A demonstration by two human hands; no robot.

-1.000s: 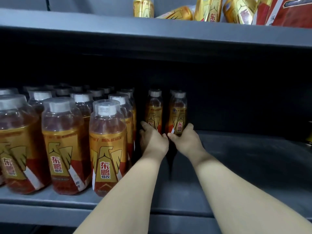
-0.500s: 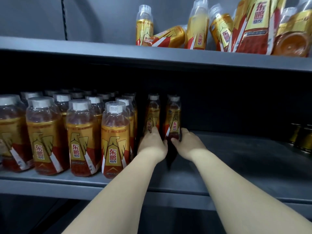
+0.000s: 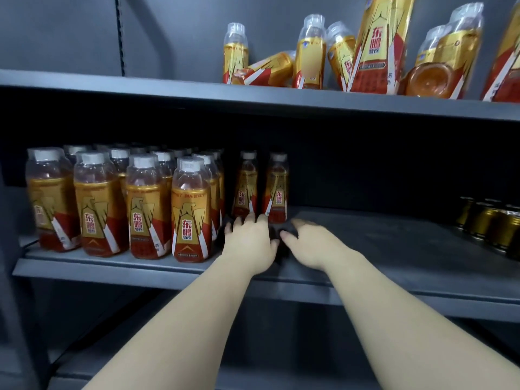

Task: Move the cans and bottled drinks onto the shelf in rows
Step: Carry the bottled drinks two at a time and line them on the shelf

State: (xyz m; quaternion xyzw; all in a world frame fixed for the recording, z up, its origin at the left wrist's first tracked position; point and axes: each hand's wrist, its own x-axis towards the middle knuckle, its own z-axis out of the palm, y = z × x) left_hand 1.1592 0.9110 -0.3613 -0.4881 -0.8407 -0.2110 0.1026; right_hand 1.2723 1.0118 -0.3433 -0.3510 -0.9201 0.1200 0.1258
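Both hands have let go and drawn back toward the front edge of the shelf (image 3: 394,249); left hand (image 3: 249,240) and right hand (image 3: 312,243) are empty, fingers loose. The two bottles (image 3: 245,190) stand upright deep on it, just beside the full rows (image 3: 191,209); best fill forward, bases aligned.

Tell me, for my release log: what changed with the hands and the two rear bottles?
Both hands let go and drew back along the shelf: the left hand is open, fingertips near the base of the left bottle; the right hand is open and clear of the right bottle. Both bottles stayed upright side by side; the rows beside them did not move.
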